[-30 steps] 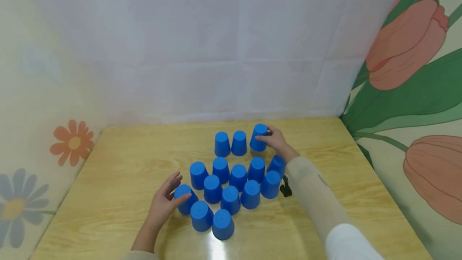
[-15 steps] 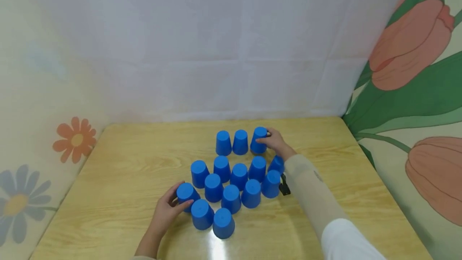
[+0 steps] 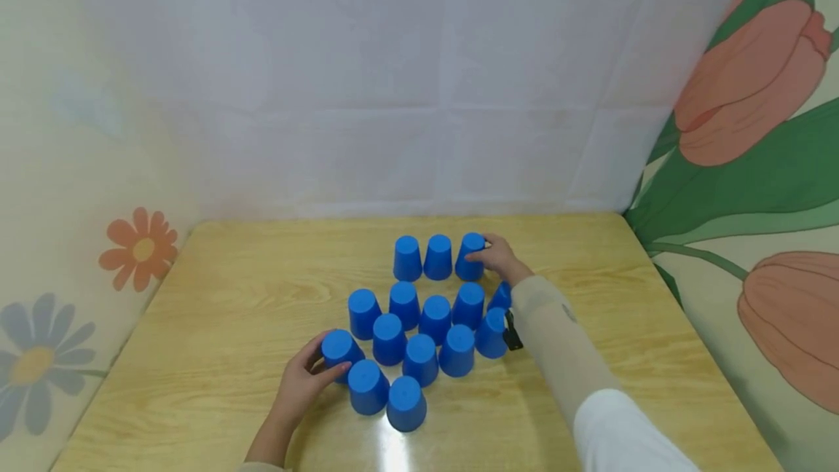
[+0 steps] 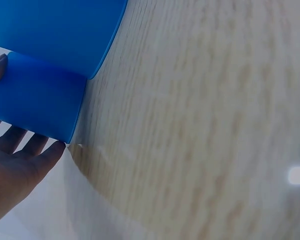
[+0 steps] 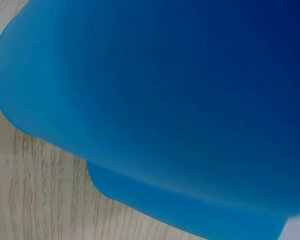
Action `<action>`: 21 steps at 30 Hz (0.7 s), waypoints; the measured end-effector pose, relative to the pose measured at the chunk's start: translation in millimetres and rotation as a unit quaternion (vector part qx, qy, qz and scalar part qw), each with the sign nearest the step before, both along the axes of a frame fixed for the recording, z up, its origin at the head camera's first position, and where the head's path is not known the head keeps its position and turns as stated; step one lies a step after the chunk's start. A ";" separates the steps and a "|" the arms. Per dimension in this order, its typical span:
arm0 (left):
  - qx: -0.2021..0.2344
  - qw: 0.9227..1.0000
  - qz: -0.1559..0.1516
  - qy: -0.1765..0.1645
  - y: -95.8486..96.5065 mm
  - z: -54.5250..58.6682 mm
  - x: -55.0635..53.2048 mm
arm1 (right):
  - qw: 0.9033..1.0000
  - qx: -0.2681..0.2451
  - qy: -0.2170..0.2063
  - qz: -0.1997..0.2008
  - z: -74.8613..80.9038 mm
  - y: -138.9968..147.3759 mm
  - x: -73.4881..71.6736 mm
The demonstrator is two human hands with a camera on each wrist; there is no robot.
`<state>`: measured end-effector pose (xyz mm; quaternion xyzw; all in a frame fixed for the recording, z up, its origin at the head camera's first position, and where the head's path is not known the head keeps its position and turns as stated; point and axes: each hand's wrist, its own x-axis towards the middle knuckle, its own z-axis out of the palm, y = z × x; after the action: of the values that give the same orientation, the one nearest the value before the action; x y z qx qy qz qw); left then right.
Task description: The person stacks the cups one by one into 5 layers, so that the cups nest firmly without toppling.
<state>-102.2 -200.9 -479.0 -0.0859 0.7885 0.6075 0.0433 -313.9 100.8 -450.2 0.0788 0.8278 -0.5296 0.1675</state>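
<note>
Blue cups stand upside down on the wooden table. At the back right, my right hand grips a blue cup from its right side, beside two more cups in a short row. My left hand grips the leftmost blue cup in front, thumb on the near side and fingers on the far side. In the left wrist view, the thumb and fingers lie on opposite sides of that cup, and another cup overlaps it. Blue cups fill most of the right wrist view, hiding the right fingers.
Several more cups, such as one in the middle, stand in loose slanting rows between my hands. A small black object hangs by the right sleeve. Behind the table hangs a white cloth; flowered walls flank it.
My right hand has lowered its cup slightly, to the level of the back row. My left fingers have closed around the leftmost front cup. The view has shifted a little.
</note>
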 end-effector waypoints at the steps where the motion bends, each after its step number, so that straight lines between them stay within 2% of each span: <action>1: 0.002 1.000 0.000 0.001 0.4 0.1 0.2 | 1.000 -0.001 -0.001 -0.002 0.0 0.1 0.2; 10: 0.013 1.000 0.002 -0.001 1.8 -0.4 1.8 | 1.000 -0.009 0.003 0.013 0.9 1.4 3.6; 21: 0.011 1.000 0.005 0.004 1.2 -1.8 2.2 | 1.000 -0.005 0.002 0.005 2.9 1.1 4.8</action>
<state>-100.0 -199.7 -480.8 -0.0869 0.7813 0.6169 0.0377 -309.1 101.9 -447.3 0.0731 0.8259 -0.5329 0.1687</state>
